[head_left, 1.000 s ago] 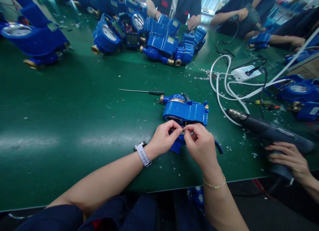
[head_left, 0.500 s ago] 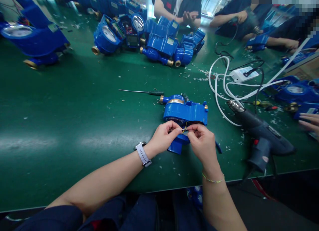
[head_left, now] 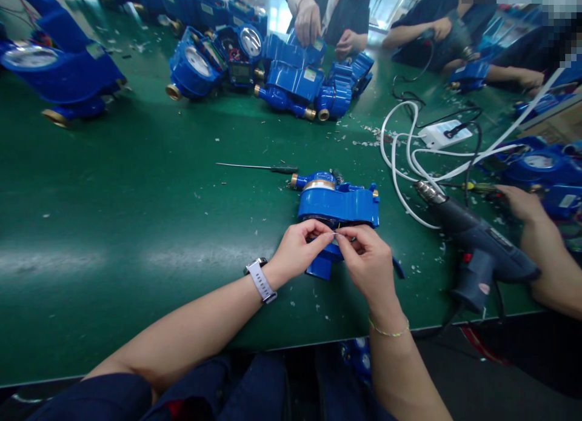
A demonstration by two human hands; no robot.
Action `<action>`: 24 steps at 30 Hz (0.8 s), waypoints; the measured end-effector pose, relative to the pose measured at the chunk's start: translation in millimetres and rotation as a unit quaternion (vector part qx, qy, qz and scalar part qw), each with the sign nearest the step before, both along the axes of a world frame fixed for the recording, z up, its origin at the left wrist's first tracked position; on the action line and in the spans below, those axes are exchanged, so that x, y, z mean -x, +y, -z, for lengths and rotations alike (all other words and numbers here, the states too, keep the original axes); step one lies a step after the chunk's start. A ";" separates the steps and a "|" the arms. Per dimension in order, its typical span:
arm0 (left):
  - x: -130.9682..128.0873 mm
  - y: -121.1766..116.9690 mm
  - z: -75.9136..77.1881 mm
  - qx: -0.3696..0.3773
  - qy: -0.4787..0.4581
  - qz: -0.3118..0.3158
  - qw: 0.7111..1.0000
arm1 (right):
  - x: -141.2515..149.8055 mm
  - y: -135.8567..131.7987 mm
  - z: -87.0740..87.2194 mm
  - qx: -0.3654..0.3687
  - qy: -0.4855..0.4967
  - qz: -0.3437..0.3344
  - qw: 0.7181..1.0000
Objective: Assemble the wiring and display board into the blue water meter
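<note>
A blue water meter (head_left: 336, 204) with brass pipe ends lies in front of me, its lid hanging open toward me. Over its near side, my left hand (head_left: 297, 251) pinches a thin wire (head_left: 335, 232) between thumb and forefinger. My right hand (head_left: 369, 260) is closed on the wires too, its fingertips almost meeting those of the left. A short bit of yellow wire shows just above the fingers. How the wire ends join is hidden by the fingertips.
A screwdriver (head_left: 273, 168) lies beyond the meter. To the right are a heat gun (head_left: 482, 245), a white power strip (head_left: 443, 135) and looped white cable (head_left: 398, 166). More blue meters (head_left: 295, 76) stand at the back. A co-worker's hand (head_left: 522, 202) reaches in at right.
My right fingertips have moved slightly left, closer to my left ones, and less yellow wire shows. The co-worker's hand at right has reached farther in. Across the table, another person's hands have parted.
</note>
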State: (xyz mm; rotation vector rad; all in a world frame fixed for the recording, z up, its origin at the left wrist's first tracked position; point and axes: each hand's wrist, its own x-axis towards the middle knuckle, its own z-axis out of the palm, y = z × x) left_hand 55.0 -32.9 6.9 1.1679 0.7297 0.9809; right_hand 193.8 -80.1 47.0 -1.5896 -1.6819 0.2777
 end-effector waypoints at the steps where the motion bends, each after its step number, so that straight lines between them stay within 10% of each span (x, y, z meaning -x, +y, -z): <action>1: 0.1 -0.1 0.9 -0.006 0.005 -0.006 1.000 | 0.9 0.8 -0.1 -0.002 -0.011 -0.003 1.000; 14: 0.3 -0.3 2.3 0.042 -0.033 -0.019 0.998 | -5.5 -2.7 2.5 -0.010 -0.009 -0.007 1.000; 24: 9.4 -3.0 -5.2 -0.198 0.150 -0.021 0.968 | -4.6 -3.4 2.0 -0.016 -0.070 -0.050 0.996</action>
